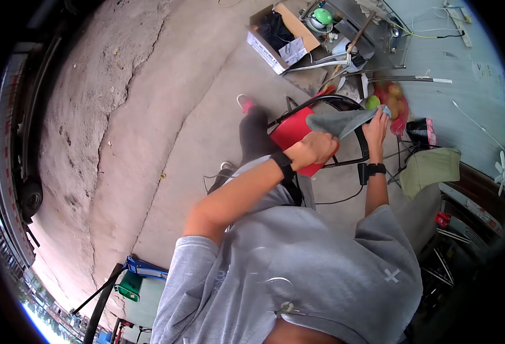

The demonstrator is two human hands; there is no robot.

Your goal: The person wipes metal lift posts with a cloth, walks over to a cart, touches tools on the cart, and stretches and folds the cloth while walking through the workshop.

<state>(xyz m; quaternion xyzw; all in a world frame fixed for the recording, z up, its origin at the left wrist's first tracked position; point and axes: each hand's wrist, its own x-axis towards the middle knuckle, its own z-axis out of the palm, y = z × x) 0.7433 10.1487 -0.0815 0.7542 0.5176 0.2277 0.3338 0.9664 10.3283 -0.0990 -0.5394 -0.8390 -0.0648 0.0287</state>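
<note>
A grey cloth (335,121) is stretched between my hands above a chair with a red seat (290,133) and a curved black frame (362,143). My left hand (314,148) is closed in a fist at the cloth's near edge, over the red seat; its fingertips are turned out of sight. The cloth's far right corner is pinched in my right hand (377,127), just beyond the black frame. Dark bands circle both wrists.
An open cardboard box (269,49) with dark contents stands ahead, beside a cluttered rack (350,40) of tools. A red net bag (398,109) with round fruit-like things hangs near the right wall. An olive cloth (430,172) lies right. A cable (344,200) trails over the cracked concrete floor.
</note>
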